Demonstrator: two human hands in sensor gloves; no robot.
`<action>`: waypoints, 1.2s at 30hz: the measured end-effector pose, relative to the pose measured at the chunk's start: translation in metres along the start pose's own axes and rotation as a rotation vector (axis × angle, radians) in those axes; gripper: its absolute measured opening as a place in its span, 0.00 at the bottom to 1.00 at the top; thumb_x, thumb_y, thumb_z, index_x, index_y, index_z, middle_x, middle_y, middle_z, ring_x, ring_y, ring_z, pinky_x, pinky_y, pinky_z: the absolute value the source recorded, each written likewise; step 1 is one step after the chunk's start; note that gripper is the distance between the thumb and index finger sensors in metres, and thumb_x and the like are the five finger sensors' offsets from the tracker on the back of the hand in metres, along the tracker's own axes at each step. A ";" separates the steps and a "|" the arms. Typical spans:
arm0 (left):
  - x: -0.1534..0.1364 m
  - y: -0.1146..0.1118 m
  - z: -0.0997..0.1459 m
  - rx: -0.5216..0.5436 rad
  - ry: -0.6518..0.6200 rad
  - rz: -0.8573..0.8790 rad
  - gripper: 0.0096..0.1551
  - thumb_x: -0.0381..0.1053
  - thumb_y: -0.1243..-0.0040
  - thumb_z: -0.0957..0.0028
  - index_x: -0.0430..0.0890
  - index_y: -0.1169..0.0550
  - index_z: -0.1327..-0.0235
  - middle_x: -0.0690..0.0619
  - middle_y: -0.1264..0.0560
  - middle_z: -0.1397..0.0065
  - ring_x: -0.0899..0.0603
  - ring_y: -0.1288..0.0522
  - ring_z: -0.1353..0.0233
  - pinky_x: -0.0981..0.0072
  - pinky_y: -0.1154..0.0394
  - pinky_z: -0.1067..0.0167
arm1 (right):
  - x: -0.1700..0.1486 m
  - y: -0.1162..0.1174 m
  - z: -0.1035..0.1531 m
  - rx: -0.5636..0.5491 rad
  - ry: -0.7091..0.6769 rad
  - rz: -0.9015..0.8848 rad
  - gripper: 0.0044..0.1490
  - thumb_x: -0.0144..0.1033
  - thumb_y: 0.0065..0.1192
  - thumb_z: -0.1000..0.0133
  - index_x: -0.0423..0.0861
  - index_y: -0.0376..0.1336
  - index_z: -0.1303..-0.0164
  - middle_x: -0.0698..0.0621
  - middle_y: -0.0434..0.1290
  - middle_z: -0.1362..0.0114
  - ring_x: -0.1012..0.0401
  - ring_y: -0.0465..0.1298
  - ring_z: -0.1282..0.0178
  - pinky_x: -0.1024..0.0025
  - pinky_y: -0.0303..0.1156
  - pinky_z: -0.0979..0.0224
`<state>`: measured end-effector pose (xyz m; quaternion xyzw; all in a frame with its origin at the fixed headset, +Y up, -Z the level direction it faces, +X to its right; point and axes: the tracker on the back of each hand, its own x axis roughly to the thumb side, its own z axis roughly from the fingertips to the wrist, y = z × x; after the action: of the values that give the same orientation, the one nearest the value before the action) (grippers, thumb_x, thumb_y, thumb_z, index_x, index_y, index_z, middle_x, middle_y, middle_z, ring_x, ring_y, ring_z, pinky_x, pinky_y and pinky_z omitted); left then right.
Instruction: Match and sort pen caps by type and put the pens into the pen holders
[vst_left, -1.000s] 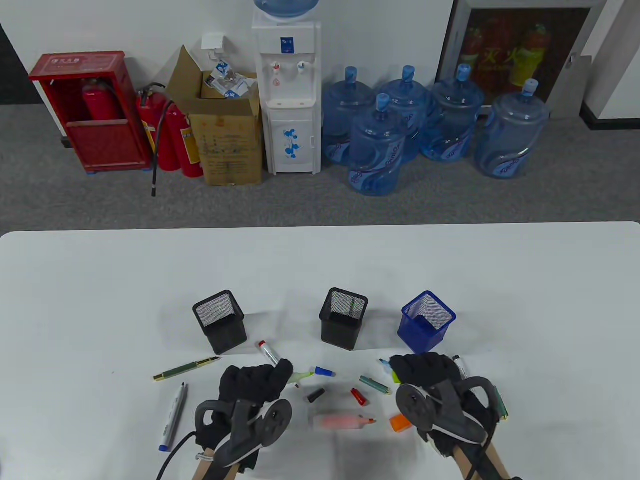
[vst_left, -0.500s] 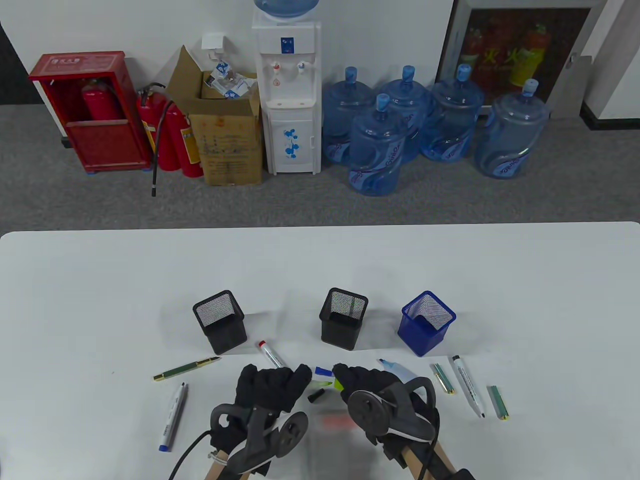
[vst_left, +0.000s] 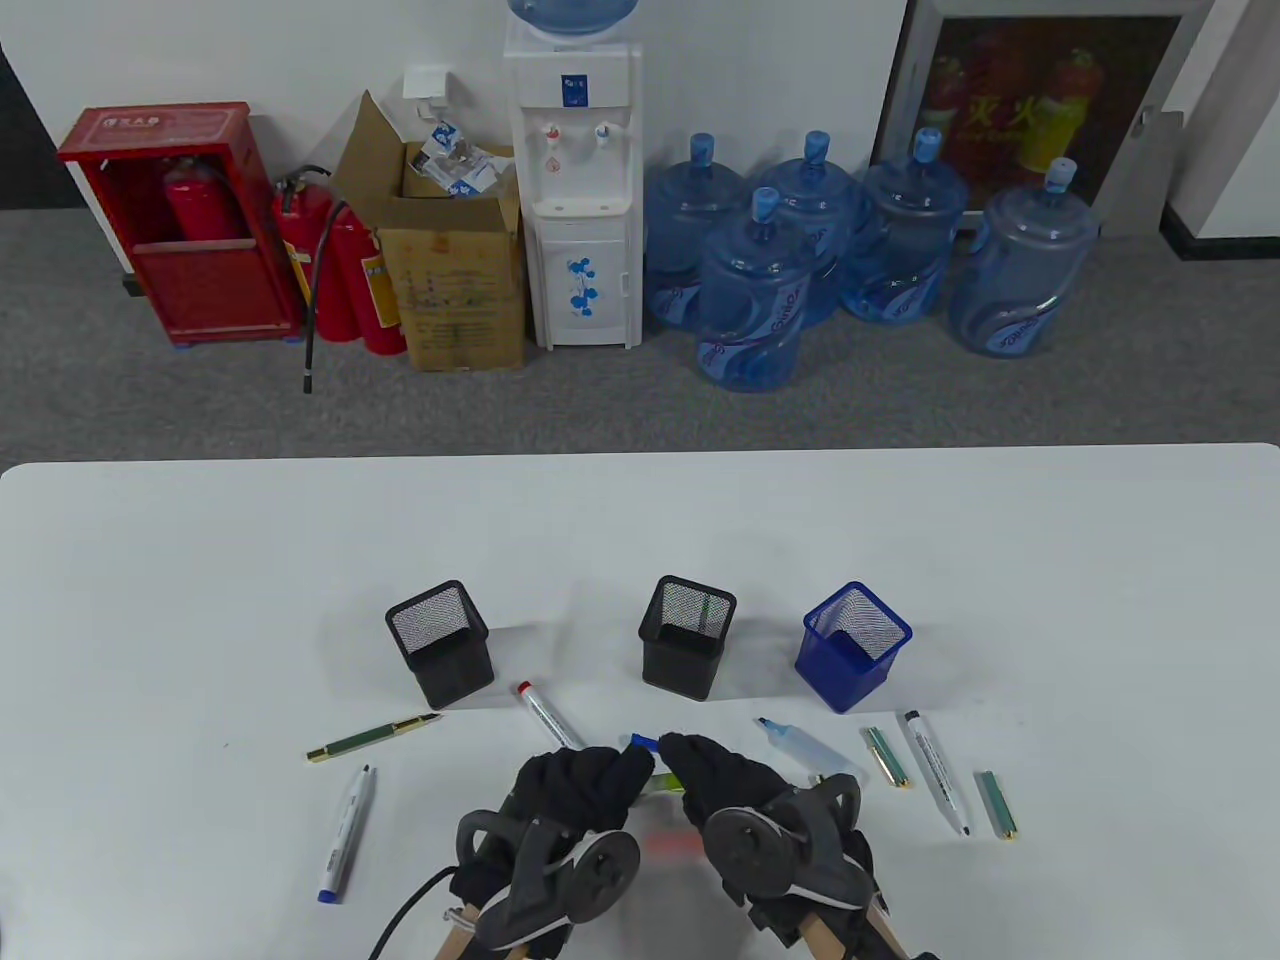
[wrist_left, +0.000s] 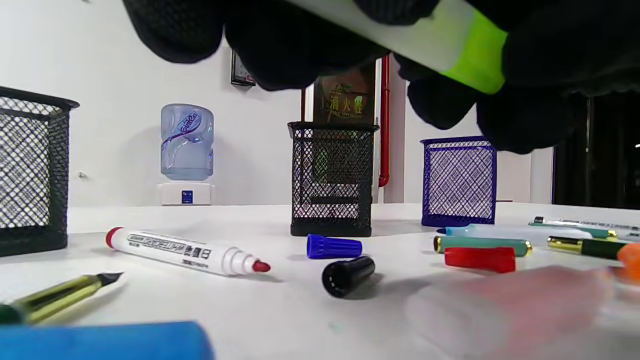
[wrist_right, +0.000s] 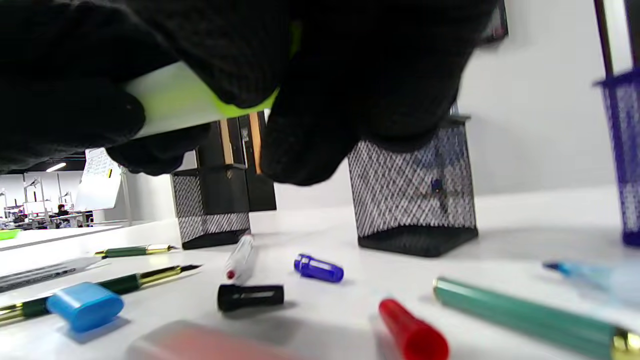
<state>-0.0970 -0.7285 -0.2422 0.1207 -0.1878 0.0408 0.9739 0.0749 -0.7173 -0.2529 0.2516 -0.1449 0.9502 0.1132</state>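
Together, both gloved hands grip one pale highlighter with a lime-green band (wrist_left: 450, 50) above the white table (vst_left: 200, 560).

Left hand (vst_left: 575, 795) and right hand (vst_left: 735, 790) meet fingertip to fingertip, each with fingers curled round the highlighter — held clear of the tabletop, in front of the middle black mesh pen holder (vst_left: 687, 636). Beneath them lie a blue cap (wrist_left: 334, 246), a black cap (wrist_left: 347, 275), a red cap (wrist_left: 480, 259) and an uncapped white marker with a red tip (wrist_left: 185, 251). A second black mesh holder (vst_left: 440, 643) stands to the left, a blue mesh holder (vst_left: 853, 645) to the right — near it a pale blue highlighter (vst_left: 805, 745) and a black-capped white marker (vst_left: 935, 770).
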 end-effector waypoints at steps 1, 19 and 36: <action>0.000 0.001 0.000 0.006 -0.004 0.022 0.33 0.48 0.51 0.54 0.58 0.36 0.30 0.55 0.28 0.31 0.46 0.22 0.40 0.46 0.27 0.32 | 0.001 -0.001 0.000 0.004 -0.002 -0.001 0.37 0.36 0.62 0.55 0.46 0.64 0.31 0.48 0.78 0.32 0.68 0.88 0.53 0.67 0.89 0.45; -0.012 0.026 0.002 0.096 0.005 -0.096 0.33 0.50 0.43 0.55 0.58 0.34 0.32 0.56 0.23 0.33 0.46 0.18 0.44 0.47 0.23 0.37 | -0.009 0.004 0.006 -0.063 0.056 0.060 0.46 0.45 0.61 0.53 0.42 0.54 0.24 0.45 0.70 0.25 0.61 0.83 0.41 0.61 0.83 0.37; -0.135 0.067 -0.062 -0.116 0.519 -0.490 0.30 0.45 0.44 0.51 0.64 0.24 0.33 0.54 0.33 0.21 0.44 0.25 0.30 0.45 0.32 0.25 | -0.032 0.004 0.014 -0.071 0.056 0.154 0.45 0.47 0.61 0.53 0.45 0.56 0.25 0.45 0.68 0.24 0.58 0.80 0.37 0.58 0.80 0.35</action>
<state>-0.2083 -0.6530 -0.3341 0.0921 0.0984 -0.1755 0.9752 0.1070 -0.7305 -0.2584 0.2090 -0.1940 0.9570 0.0526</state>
